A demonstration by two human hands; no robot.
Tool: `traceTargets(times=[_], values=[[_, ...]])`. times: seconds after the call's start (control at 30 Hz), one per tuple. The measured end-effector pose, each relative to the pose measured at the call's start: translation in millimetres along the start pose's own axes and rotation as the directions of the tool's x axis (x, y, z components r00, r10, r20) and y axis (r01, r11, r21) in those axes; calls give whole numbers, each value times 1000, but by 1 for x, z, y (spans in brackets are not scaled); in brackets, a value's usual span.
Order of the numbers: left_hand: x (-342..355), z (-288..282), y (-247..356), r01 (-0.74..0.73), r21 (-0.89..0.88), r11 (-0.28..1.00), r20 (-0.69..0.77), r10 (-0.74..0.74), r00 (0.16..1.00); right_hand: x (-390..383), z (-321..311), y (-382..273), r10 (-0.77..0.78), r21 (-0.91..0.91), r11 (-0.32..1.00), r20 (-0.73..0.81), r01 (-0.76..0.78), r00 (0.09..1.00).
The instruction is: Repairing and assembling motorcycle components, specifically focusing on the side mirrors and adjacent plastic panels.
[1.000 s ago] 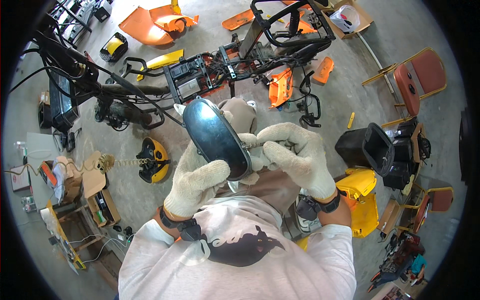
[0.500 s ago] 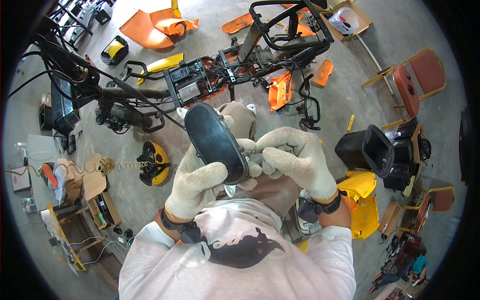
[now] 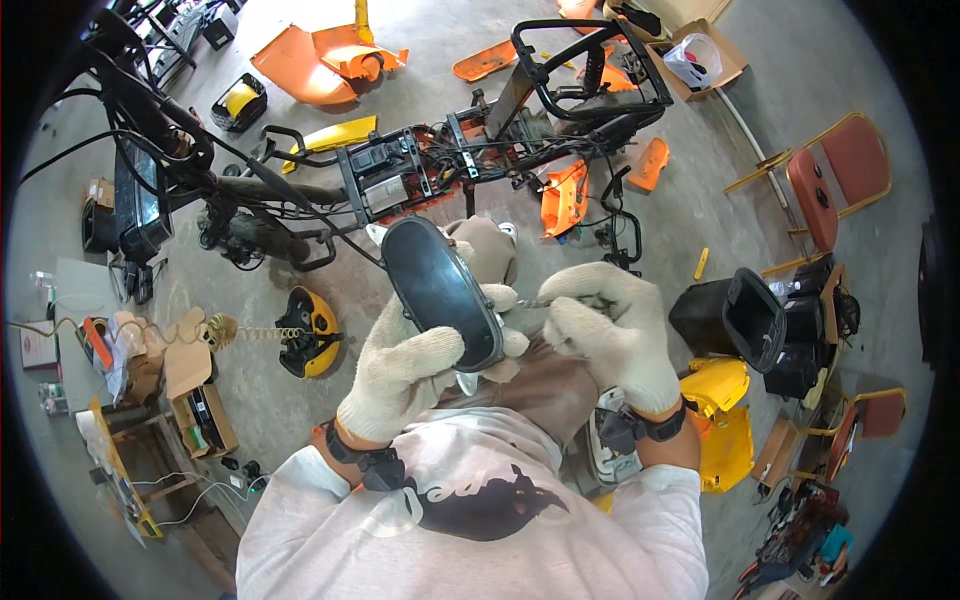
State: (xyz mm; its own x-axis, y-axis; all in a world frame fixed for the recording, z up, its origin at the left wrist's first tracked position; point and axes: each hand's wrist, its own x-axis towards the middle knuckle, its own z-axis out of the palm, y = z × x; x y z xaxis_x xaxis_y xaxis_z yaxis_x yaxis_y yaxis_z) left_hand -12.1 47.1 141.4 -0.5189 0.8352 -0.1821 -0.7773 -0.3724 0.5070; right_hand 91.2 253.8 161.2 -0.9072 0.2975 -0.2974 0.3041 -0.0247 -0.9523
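Observation:
My left hand [image 3: 400, 365], in a cream knitted glove, is closed round a dark, glossy oval housing [image 3: 435, 285] with small tabs on its rim, holding it over my lap; its thumb lies on the near end. Its underside is hidden. My right hand [image 3: 590, 320], also gloved, pinches a thin metal piece [image 3: 530, 302] at the housing's right side; whether it is a tool or a fastener I cannot tell. Just beyond the housing lies the bare black vehicle frame [image 3: 500, 145] with exposed wiring.
Orange panels [image 3: 566, 195] lie around the frame. A yellow-black part [image 3: 320, 330] sits left, black bins [image 3: 735, 320] and yellow panels [image 3: 725, 450] right. Red chairs [image 3: 850, 165] stand at right; a coiled hose [image 3: 260, 330] crosses from the left. A person in teal [image 3: 835, 545] is at lower right.
The housing and both hands have shifted slightly to the right, and the right hand also a little downward. The bright glare on the housing has faded. The background sits slightly lower in the picture.

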Motion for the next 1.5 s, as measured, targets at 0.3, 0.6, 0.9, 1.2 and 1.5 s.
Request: traceTargets(times=[0.3, 0.6, 0.9, 1.2, 1.5], values=[[-1, 6, -5, -49, 87, 995, -107, 58, 993, 10, -13, -33, -657, -568, 575, 108, 588, 747], [-1, 0, -7, -141, 161, 977, -83, 156, 984, 16, -4, -49, -679, -701, 165, 430, 694, 596], [-1, 0, -4, -115, 158, 981, -84, 130, 988, 21, 1, -42, -673, -697, 133, 458, 704, 581], [0, -13, -11, -203, 271, 941, -30, 219, 975, 23, 7, -37, -683, -736, 45, 471, 675, 558], [-1, -22, -18, -336, 470, 816, 6, 378, 926, 20, 13, -30, -651, -778, 22, 466, 628, 599]])
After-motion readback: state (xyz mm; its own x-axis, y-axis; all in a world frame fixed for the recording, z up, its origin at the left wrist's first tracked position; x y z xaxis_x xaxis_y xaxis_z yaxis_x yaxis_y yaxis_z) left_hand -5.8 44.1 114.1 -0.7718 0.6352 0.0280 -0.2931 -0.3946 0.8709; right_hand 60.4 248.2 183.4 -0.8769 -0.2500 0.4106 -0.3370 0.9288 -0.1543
